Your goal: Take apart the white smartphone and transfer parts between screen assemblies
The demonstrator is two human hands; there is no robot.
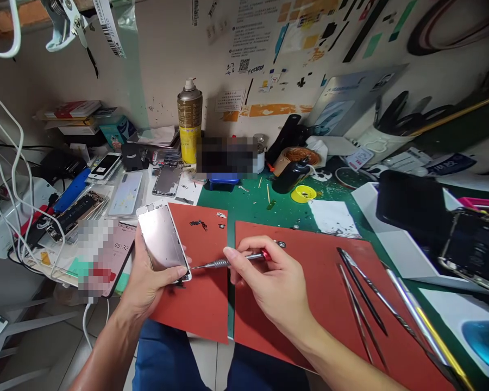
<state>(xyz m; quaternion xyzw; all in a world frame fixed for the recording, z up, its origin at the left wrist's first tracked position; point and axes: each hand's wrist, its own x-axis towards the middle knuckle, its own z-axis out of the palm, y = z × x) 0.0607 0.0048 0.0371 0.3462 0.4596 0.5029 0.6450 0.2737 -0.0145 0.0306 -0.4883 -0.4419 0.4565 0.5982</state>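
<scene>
My left hand grips a phone screen assembly, a white-framed panel with its silvery metal back facing me. The thumb presses on its lower right corner, and a small dark piece hangs from the bottom edge. In my right hand is a slim metal screwdriver with a red end cap, held between thumb and fingers. Its tip points left and meets the panel's lower right edge; whether it sits in a screw is too small to tell. Beneath both hands lie red mats.
Tweezers and metal picks lie on the right mat. Small phone parts rest on the left mat. A lit phone is at left, near white cables. Behind stand a spray can, a black bottle and a yellow lid.
</scene>
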